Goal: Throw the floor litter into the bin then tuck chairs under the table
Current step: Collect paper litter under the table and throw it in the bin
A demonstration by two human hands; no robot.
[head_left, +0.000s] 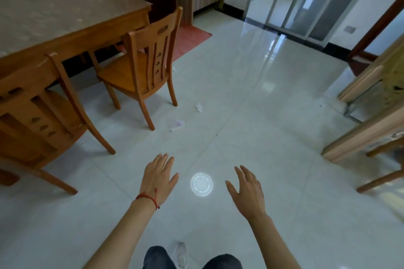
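White floor tiles (251, 116) hold litter (197, 107) well beyond both hands' spread, empty fingers (166, 159).

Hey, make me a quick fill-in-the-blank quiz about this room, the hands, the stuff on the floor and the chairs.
1. The round white lid lies on the floor between the two ____.
2. A red string bracelet is tied around the ____ wrist.
3. The nearer chair and the farther chair stand pulled ____ from the table.
4. Both the left hand and the right hand hold ____.

Missing words: hands; left; out; nothing
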